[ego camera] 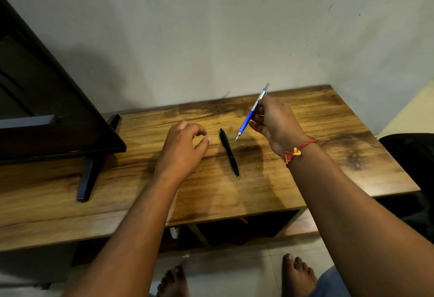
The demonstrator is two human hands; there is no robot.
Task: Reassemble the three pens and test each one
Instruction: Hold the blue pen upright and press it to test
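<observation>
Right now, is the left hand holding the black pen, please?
No, the left hand hovers empty beside the black pen, which lies on the table.

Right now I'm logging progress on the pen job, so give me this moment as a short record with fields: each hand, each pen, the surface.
left hand: empty, fingers loosely curled, above the table left of the black pen
right hand: holds the blue pen, red thread bracelet on the wrist
blue pen: lifted off the table, tip pointing down-left, silver upper end
black pen: lying on the table between the hands, untouched
third pen: not visible
surface: wooden table, monitor stand at left
</observation>
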